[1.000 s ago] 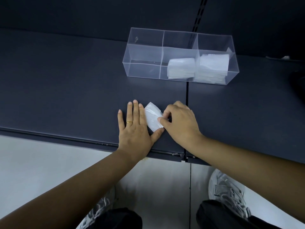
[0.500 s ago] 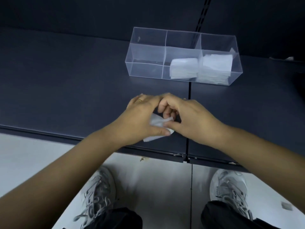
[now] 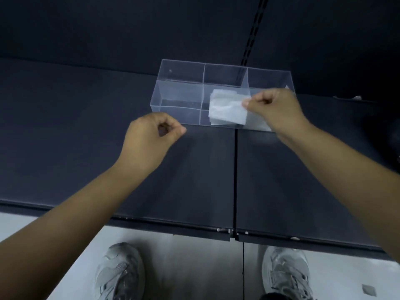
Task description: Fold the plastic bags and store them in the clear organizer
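Right hand (image 3: 275,109) has the folded bag (image 3: 227,111) pinched by its right edge, basically at the clear organizer's (image 3: 179,94) middle slot, while the left hand (image 3: 149,137) hangs back, curled up empty.

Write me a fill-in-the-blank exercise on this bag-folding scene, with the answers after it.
1. The hand pinching the folded plastic bag is the person's ___ one.
2. The clear organizer is divided into ___ compartments.
3. The left hand is curled over the table and holds ___.
4. The organizer compartment with no bags in it is the ___ one.

Missing words: right; three; nothing; left.
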